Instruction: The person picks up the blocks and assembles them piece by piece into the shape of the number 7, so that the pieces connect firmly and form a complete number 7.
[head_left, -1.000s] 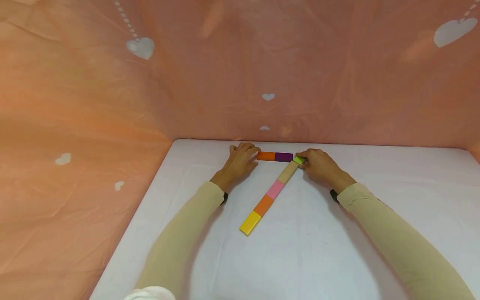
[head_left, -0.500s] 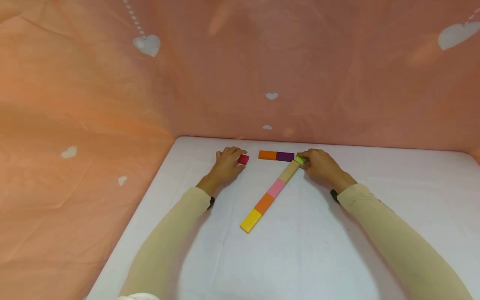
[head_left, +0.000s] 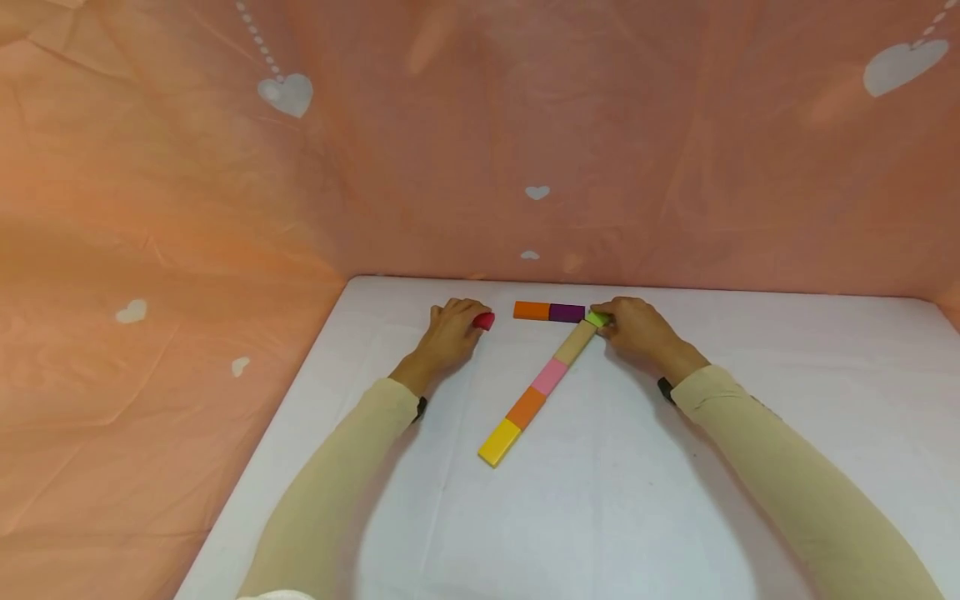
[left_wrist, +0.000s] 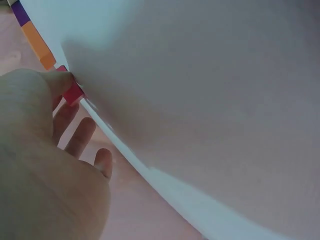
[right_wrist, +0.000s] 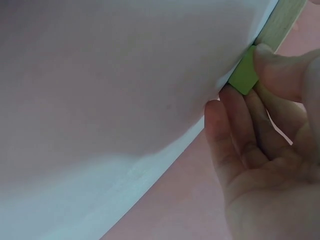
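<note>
My left hand pinches a small red block between thumb and fingers, a short way left of the back row. In the left wrist view the red block shows under the thumb, with the other fingers spread below it. My right hand holds a lime green block at the upper end of a slanting line. The right wrist view shows the green block between thumb and fingers, its end against a beige block. An orange block and a purple block form the back row.
From the green block, the slanting line runs toward me through a beige block, a pink block, an orange block and a yellow block. A peach curtain with hearts borders the white table.
My left hand has drawn away leftward from the orange block's end, and the red block has come into view, now tilted in its grip. My right hand stays on the green block.
</note>
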